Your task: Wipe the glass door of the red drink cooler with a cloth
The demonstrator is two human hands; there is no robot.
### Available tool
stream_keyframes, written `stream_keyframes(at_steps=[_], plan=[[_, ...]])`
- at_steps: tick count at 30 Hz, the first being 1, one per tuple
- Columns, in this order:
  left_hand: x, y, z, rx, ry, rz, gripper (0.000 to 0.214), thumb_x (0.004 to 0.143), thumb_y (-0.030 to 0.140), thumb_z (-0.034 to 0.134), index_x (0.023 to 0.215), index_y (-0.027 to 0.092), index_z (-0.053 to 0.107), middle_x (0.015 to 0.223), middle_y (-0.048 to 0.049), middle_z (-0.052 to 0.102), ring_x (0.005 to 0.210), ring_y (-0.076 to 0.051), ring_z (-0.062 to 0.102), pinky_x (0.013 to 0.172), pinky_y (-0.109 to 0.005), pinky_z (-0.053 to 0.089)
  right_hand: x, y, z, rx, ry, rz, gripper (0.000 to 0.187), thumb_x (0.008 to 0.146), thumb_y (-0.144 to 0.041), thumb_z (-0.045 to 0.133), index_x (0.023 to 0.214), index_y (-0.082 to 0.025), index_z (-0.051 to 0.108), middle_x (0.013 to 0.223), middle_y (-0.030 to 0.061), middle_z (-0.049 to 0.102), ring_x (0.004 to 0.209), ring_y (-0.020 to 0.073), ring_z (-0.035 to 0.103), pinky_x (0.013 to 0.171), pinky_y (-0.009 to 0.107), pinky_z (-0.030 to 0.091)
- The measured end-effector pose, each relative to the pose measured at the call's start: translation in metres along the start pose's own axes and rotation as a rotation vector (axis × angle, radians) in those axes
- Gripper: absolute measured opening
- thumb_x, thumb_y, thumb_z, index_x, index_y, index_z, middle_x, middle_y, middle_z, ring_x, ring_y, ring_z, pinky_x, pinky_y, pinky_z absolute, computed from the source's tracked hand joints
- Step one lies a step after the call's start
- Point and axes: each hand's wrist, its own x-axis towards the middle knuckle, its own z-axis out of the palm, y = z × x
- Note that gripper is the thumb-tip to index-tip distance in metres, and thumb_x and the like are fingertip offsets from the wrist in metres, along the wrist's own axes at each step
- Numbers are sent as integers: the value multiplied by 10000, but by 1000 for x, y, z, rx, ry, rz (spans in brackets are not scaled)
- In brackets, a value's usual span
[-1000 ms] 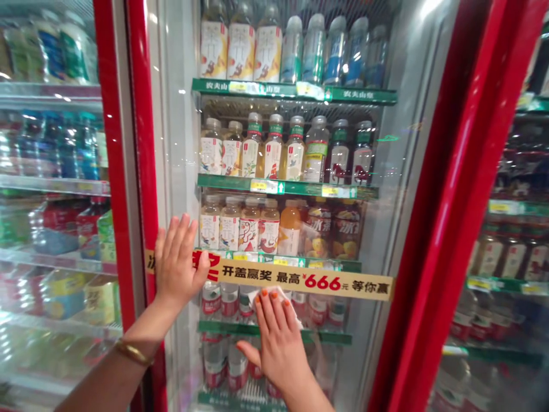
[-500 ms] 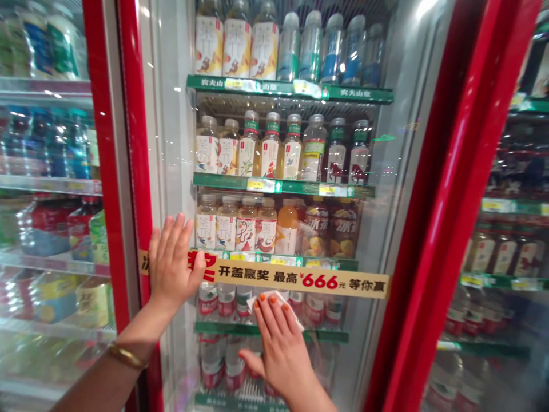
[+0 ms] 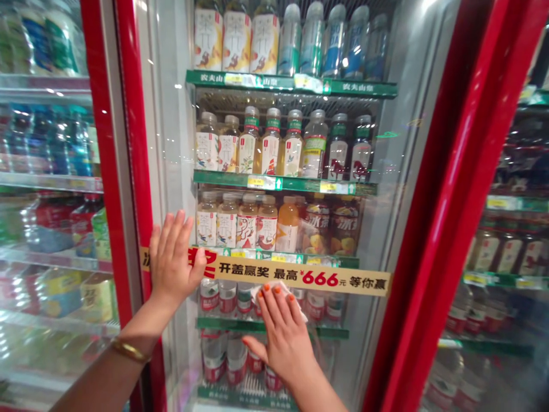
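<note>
My left hand (image 3: 174, 257) lies flat with fingers stretched on the glass door (image 3: 171, 143), over the left end of a yellow banner strip (image 3: 300, 276) with black and red lettering. A gold bangle (image 3: 129, 350) circles that wrist. Below the middle of the strip, my right hand (image 3: 287, 337) presses a folded white tissue (image 3: 278, 288) against the glass under its fingers. Most of the tissue is hidden by the fingers; its edges show at their tips and right side. Orange polish marks the nails of that hand.
Behind the glass, green-edged shelves (image 3: 291, 84) carry rows of bottled drinks (image 3: 271, 141). Red door frames (image 3: 454, 206) stand on both sides. Further coolers with drinks lie beyond, one at left with bottles and cartons (image 3: 96, 297), one at right.
My right hand and the tissue have shifted slightly up and right on the glass, nearer the strip. My left hand stays in place. The view has tilted a little.
</note>
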Motion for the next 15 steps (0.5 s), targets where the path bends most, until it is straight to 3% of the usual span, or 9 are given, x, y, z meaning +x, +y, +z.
stream_keyframes(at_steps=[1,3,5,7,9,11,13,15], plan=[[0,0,0,0,-2,-5,843,1004,271,590,1763,306,224,1836,-32,266,1721,-260,228,1444,-522,142,-11,9,-2,-17,4,17,1010,1031,-767,407,1770,-120,174,1850,71,125,1741,253,72,1428,408,59],[0,1,0,-1,-11,-13,848,1002,268,590,1764,310,220,1836,-36,269,1720,-266,233,1443,-527,144,-15,44,-10,-58,14,216,975,1071,-672,412,1766,-71,87,1853,150,41,1742,304,7,1421,537,84],[0,2,0,4,-12,-17,851,1000,268,590,1764,309,218,1836,-46,269,1720,-274,231,1442,-535,143,4,77,-18,-61,30,484,939,1104,-592,374,1752,-45,-30,1841,219,-75,1730,372,-85,1370,710,135],[0,2,-1,12,-8,-18,850,1001,271,587,1765,306,216,1837,-54,266,1722,-276,226,1441,-539,142,35,86,-21,-22,35,626,946,1108,-581,370,1745,-66,-104,1833,233,-130,1720,408,-126,1321,798,170],[0,1,-1,16,-11,-14,844,1005,273,579,1765,305,214,1836,-56,266,1722,-273,225,1439,-538,146,59,63,-17,25,16,524,1006,1087,-642,413,1750,-71,-82,1847,224,-60,1727,399,-98,1340,764,173],[0,0,-1,12,-14,-7,843,1005,274,576,1765,310,213,1835,-52,270,1720,-273,229,1438,-538,152,62,25,-10,75,-35,250,1062,1044,-734,462,1764,-78,39,1859,169,86,1740,340,-46,1395,629,164],[0,0,-1,8,-13,-4,852,999,275,582,1765,314,212,1834,-50,272,1719,-279,235,1437,-545,158,42,-2,-3,104,-57,7,1074,1008,-811,470,1762,-103,179,1855,97,183,1745,280,3,1422,480,114],[0,0,0,5,-11,-13,862,992,275,592,1765,313,214,1833,-52,276,1716,-286,243,1436,-549,162,14,3,-3,73,-58,-33,1034,1021,-789,469,1758,-112,213,1857,83,170,1745,267,28,1425,448,71]])
